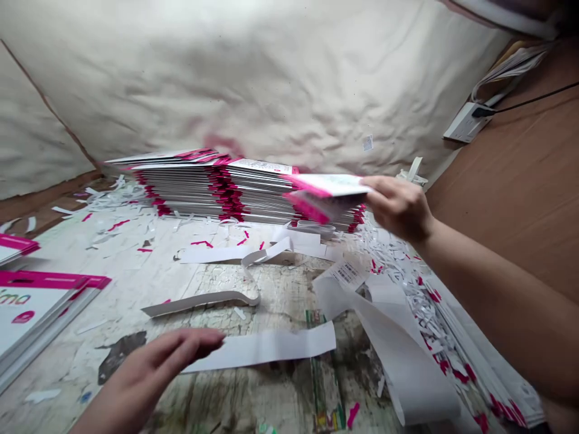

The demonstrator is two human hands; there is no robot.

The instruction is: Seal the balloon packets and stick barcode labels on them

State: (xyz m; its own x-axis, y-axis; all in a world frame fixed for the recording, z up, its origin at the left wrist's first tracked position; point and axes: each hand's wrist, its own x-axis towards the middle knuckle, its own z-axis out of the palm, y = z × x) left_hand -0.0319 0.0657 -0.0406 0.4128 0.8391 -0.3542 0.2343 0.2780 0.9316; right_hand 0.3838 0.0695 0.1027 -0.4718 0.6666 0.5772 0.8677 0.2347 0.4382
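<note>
My right hand (398, 205) is closed on the edge of a flat pink-and-white folded carton (325, 191), held just above the right end of a long stack of like cartons (217, 190) at the back of the table. My left hand (154, 367) hovers low at the front, fingers stretched out flat and holding nothing, its fingertips close to a long white paper strip (271, 346).
The worn table (253, 289) is littered with white strips and pink and white paper scraps (407, 271). More flat cartons lie at the left edge (36, 307) and along the right edge (493, 386). Crumpled cream sheeting (271, 78) hangs behind. A socket strip (465, 120) lies far right.
</note>
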